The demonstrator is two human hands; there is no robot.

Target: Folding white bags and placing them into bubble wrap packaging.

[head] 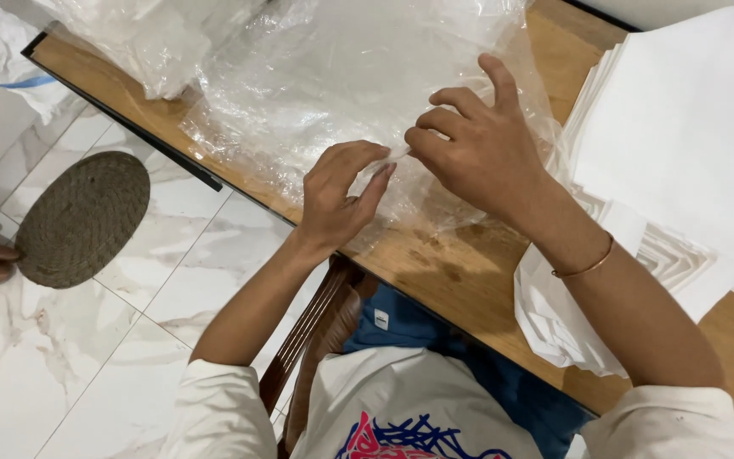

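A clear plastic bag (333, 93) lies crumpled on the wooden table (452, 272). My left hand (337, 195) pinches the bag's near edge between thumb and fingers. My right hand (477, 149) pinches the same edge just to the right, fingertips nearly touching those of the left. A thin bangle sits on my right wrist.
A thick stack of white folded paper or cloth (681, 144) fills the table's right side. More clear plastic bags (138, 38) are heaped at the far left of the table. A round woven mat (82, 217) lies on the marble floor. A wooden chair (316, 331) is under me.
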